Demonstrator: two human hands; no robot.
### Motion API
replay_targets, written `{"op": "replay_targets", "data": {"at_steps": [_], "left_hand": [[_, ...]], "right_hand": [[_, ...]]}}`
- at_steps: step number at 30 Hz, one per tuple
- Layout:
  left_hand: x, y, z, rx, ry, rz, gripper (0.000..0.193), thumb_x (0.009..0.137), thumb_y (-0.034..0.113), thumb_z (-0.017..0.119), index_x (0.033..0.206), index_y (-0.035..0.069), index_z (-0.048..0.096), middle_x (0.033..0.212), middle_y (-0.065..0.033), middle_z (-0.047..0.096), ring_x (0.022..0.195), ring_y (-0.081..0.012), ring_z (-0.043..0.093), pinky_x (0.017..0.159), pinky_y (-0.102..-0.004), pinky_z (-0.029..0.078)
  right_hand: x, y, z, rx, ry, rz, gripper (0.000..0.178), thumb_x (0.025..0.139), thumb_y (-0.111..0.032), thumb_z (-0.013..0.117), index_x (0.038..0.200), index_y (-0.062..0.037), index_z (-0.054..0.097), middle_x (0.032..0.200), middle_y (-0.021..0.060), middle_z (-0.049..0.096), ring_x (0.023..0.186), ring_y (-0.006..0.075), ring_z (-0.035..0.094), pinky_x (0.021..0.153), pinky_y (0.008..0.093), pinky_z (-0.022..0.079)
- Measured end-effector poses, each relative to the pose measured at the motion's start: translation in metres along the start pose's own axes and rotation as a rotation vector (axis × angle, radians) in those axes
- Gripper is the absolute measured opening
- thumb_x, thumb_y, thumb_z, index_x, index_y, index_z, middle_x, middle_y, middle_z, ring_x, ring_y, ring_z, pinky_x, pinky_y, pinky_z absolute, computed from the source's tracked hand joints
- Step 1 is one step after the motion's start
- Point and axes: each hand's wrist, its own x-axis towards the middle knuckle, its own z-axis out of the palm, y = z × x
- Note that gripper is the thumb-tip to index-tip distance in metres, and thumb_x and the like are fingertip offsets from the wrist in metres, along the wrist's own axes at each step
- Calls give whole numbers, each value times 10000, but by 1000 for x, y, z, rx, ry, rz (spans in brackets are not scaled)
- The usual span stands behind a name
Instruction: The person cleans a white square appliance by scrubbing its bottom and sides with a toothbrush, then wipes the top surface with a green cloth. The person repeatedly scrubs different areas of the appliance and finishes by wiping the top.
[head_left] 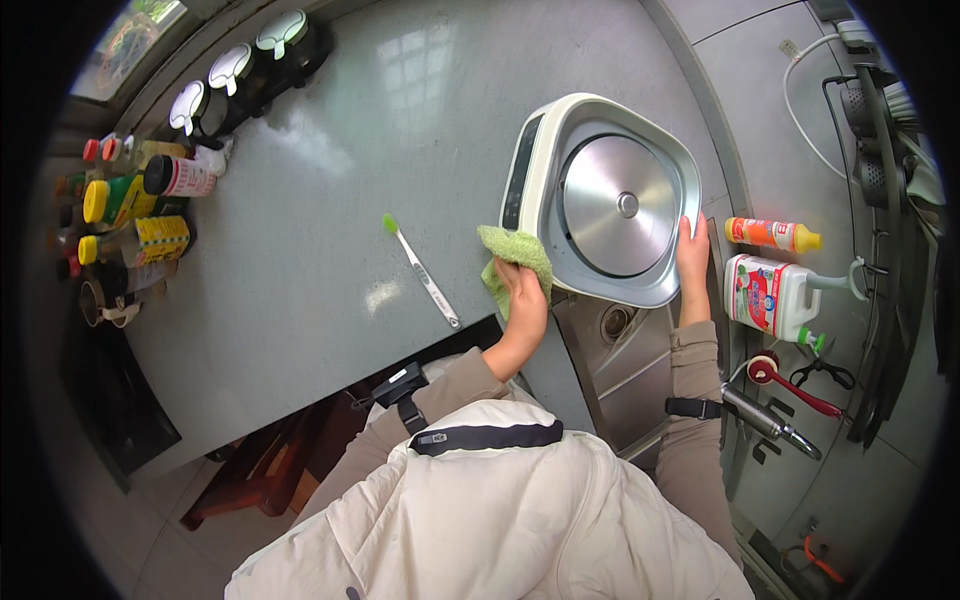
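Note:
A cream electric cooker base (690, 170) with a dark control panel and a round metal heating plate is held tilted at the counter's right, partly over the sink. Fingers of my right hand (692, 262) are wrapped round its right rim. Bunched in my left hand (522, 300) is a green cloth (515, 245), pressed against the base's near left corner, below the control panel. To the left of that hand, a white toothbrush (425, 275) with green bristles lies on the grey counter (300, 270).
Several bottles and jars (150, 215) line the counter's left, with lidded black canisters (232, 75) behind. A steel sink (640, 375) is under the base. Beyond it stand an orange bottle (765, 234), a white jug (765, 297), a red-handled brush (790, 385) and a faucet (765, 415).

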Motion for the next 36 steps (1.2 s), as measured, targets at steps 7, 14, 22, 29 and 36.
{"op": "replay_targets", "data": {"at_steps": [7,14,22,29,36], "left_hand": [[-36,32,40,-647,69,-540,380,1035,310,292,1328,71,330,1344,-91,383,1244,-198,384,1088,-383,305],[-66,86,42,-895,-249,-672,477,1031,372,281,1352,22,317,1395,-124,353,1263,-308,398,1027,-497,407],[-70,110,4,-302,-794,-583,584,1013,445,338,1422,30,294,1332,-133,492,1121,-204,553,943,-356,457],[70,149,-30,672,-488,738,345,907,173,616,1198,-9,575,1106,-206,636,1011,-245,622,837,-341,484],[163,94,-17,741,-544,533,992,730,214,771,1429,-105,143,1419,-314,300,1335,-389,298,1112,-395,234]], "right_hand": [[-3,1,1,-5,-25,-8,473,950,-267,512,1306,37,447,1193,231,593,1101,339,575,928,370,431],[-17,-20,-5,112,39,-94,470,948,-253,522,1308,38,440,1241,229,538,1116,325,542,951,366,410],[-205,-74,-20,659,-123,160,298,941,-250,576,1126,-22,523,1056,82,565,878,140,549,756,281,461],[-224,-115,71,810,-213,175,193,869,-136,652,982,2,577,904,75,639,834,145,586,744,299,487],[-210,-187,145,1018,73,299,115,854,-64,654,855,19,576,745,65,627,678,103,567,621,269,462]]}}
